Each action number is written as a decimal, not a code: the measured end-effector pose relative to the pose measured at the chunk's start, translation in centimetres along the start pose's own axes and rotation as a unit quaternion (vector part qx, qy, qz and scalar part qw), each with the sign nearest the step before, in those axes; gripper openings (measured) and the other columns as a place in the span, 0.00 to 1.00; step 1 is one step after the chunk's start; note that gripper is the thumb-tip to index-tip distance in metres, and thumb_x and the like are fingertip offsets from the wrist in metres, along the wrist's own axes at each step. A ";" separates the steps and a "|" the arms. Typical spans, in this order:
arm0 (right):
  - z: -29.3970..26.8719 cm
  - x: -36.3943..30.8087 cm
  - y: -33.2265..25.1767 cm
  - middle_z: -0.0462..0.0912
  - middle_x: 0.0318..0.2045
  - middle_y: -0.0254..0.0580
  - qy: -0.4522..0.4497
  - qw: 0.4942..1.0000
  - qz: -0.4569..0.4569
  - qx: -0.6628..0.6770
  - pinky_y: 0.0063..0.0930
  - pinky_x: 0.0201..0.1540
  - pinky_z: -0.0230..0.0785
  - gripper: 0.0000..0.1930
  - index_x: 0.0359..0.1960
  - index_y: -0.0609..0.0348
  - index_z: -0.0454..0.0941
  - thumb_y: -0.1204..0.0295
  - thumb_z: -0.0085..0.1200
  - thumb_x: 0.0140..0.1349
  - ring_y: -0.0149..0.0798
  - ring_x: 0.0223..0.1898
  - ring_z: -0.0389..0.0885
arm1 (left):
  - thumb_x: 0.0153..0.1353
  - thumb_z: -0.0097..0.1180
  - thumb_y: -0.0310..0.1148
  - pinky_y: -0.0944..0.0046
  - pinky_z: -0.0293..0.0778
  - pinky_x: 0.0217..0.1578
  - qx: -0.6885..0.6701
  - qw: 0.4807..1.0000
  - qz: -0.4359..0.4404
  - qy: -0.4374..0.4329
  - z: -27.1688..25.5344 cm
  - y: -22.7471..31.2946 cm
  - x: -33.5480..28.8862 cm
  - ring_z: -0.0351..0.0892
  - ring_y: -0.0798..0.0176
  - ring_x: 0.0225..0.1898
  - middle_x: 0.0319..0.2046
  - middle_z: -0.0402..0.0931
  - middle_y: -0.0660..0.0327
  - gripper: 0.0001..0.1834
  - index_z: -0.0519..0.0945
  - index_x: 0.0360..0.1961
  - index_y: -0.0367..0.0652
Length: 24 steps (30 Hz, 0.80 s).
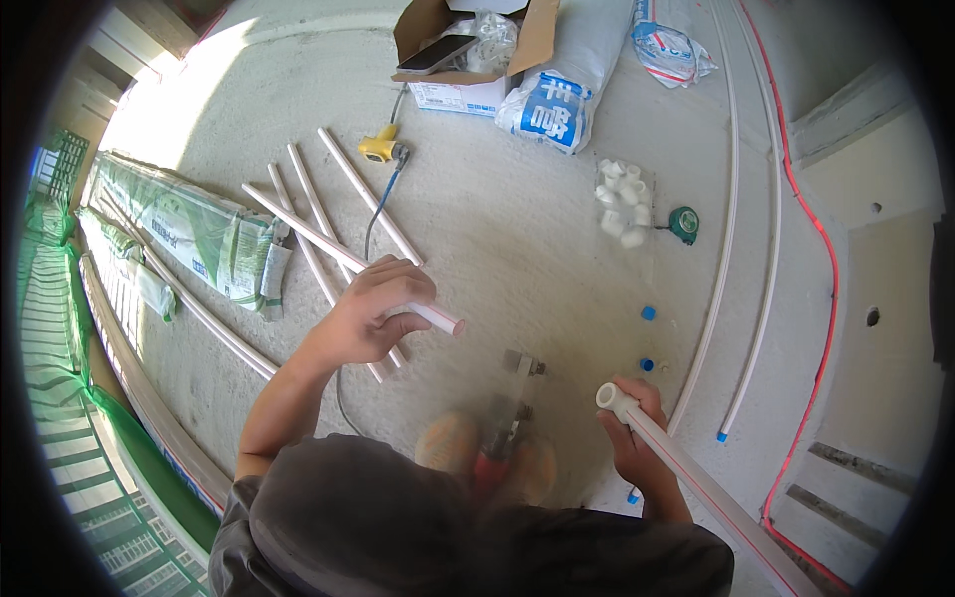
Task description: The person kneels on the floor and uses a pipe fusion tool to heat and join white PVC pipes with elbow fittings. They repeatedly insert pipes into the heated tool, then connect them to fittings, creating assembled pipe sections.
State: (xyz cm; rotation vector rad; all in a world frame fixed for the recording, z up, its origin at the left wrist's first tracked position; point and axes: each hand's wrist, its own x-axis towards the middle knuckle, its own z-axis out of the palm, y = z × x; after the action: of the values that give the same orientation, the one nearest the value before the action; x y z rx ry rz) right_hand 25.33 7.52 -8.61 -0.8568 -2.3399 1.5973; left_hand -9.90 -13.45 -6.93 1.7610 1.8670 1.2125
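Note:
My left hand (378,308) is closed around a white plastic pipe (298,227) with a pink stripe. The pipe slants from the upper left, and its cut end pokes out past my fingers. Lower right, my right hand (645,438) grips a second, longer striped pipe (721,507) just below a white round-mouthed fitting (609,396) on its end. That pipe runs out toward the lower right. Between my shoes on the floor stands a pipe-welding iron (517,403) with metal dies and a red body, partly blurred. It touches neither pipe.
Several cut pipes (373,199) lie left of a yellow corded device (383,146). An open carton (463,95) with a phone (438,54) stands ahead, near a bag of white fittings (624,204) and green tape measure (683,225). Long pipes (731,189) and a red line (826,239) run along the right.

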 end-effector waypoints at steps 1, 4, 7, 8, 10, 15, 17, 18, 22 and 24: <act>0.0 0.2 -0.1 0.80 0.51 0.54 -0.001 1.000 0.020 0.008 0.39 0.58 0.72 0.24 0.62 0.64 0.74 0.73 0.66 0.65 0.48 0.52 0.81 | 0.54 0.73 0.25 0.53 0.72 0.44 0.002 1.000 0.020 0.005 0.2 -0.1 0.2 0.81 0.49 0.40 0.38 0.82 0.56 0.17 0.79 0.42 0.41; -0.1 0.4 -0.3 0.80 0.51 0.53 -0.022 0.998 0.062 0.007 0.38 0.58 0.71 0.25 0.61 0.64 0.75 0.73 0.66 0.63 0.48 0.53 0.81 | 0.52 0.73 0.24 0.52 0.71 0.37 0.007 0.997 0.077 0.023 1.2 -0.1 0.8 0.80 0.49 0.33 0.35 0.81 0.55 0.18 0.78 0.40 0.40; -0.1 0.7 -0.4 0.80 0.51 0.55 -0.036 0.997 0.062 -0.001 0.38 0.60 0.71 0.25 0.62 0.64 0.75 0.72 0.65 0.64 0.51 0.54 0.80 | 0.48 0.74 0.22 0.53 0.70 0.32 0.020 0.993 0.109 0.030 2.2 0.4 1.3 0.79 0.49 0.30 0.35 0.81 0.54 0.19 0.76 0.39 0.39; 0.0 0.8 -0.3 0.80 0.50 0.53 -0.039 0.999 0.034 -0.016 0.38 0.57 0.72 0.24 0.62 0.63 0.74 0.74 0.65 0.65 0.49 0.52 0.80 | 0.47 0.74 0.22 0.53 0.70 0.32 0.021 0.993 0.116 0.028 2.6 0.6 1.5 0.78 0.50 0.30 0.35 0.81 0.54 0.20 0.76 0.38 0.39; 0.1 1.0 -0.1 0.80 0.49 0.50 -0.039 0.997 0.003 -0.067 0.36 0.52 0.73 0.23 0.62 0.60 0.72 0.77 0.65 0.67 0.44 0.47 0.81 | 0.43 0.73 0.20 0.53 0.69 0.29 0.014 0.991 0.131 0.025 3.7 0.8 2.0 0.78 0.50 0.28 0.34 0.80 0.54 0.21 0.75 0.38 0.39; 0.1 1.0 0.2 0.80 0.51 0.53 -0.049 0.997 -0.034 -0.055 0.39 0.54 0.74 0.25 0.62 0.60 0.71 0.77 0.67 0.65 0.49 0.49 0.81 | 0.42 0.72 0.20 0.54 0.70 0.28 0.015 0.988 0.154 -0.002 5.7 1.6 2.7 0.79 0.50 0.28 0.34 0.80 0.55 0.22 0.75 0.37 0.39; 0.1 1.0 0.1 0.79 0.52 0.54 -0.058 0.997 -0.023 -0.052 0.40 0.54 0.74 0.26 0.62 0.60 0.71 0.76 0.67 0.65 0.51 0.50 0.81 | 0.42 0.72 0.20 0.54 0.70 0.28 0.011 0.988 0.154 -0.013 6.1 1.9 2.9 0.79 0.51 0.28 0.34 0.80 0.55 0.21 0.74 0.37 0.40; 0.2 0.9 0.1 0.79 0.52 0.55 -0.052 0.997 -0.027 -0.051 0.40 0.55 0.74 0.26 0.62 0.60 0.71 0.76 0.67 0.65 0.52 0.51 0.81 | 0.43 0.72 0.20 0.55 0.70 0.28 0.014 0.988 0.156 -0.013 6.2 2.0 3.0 0.79 0.51 0.28 0.34 0.80 0.55 0.20 0.74 0.36 0.40; 0.5 0.8 0.0 0.78 0.54 0.56 -0.028 0.999 -0.029 -0.036 0.41 0.56 0.74 0.27 0.62 0.61 0.70 0.75 0.68 0.64 0.54 0.53 0.81 | 0.44 0.71 0.20 0.55 0.70 0.27 0.011 0.988 0.150 -0.015 6.5 2.3 3.2 0.79 0.52 0.28 0.34 0.80 0.56 0.18 0.74 0.34 0.41; 0.5 0.8 0.0 0.78 0.54 0.56 -0.037 0.998 -0.022 -0.035 0.42 0.56 0.74 0.27 0.62 0.61 0.69 0.75 0.68 0.64 0.55 0.53 0.80 | 0.44 0.70 0.20 0.55 0.71 0.28 0.009 0.989 0.148 -0.019 6.6 2.3 3.1 0.79 0.52 0.29 0.34 0.80 0.57 0.17 0.74 0.33 0.41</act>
State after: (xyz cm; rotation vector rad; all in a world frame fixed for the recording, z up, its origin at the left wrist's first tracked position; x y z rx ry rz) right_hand 24.46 7.55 -8.99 -0.7666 -2.4604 1.5629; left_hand -4.23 -8.39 -8.16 2.1133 1.6419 1.2538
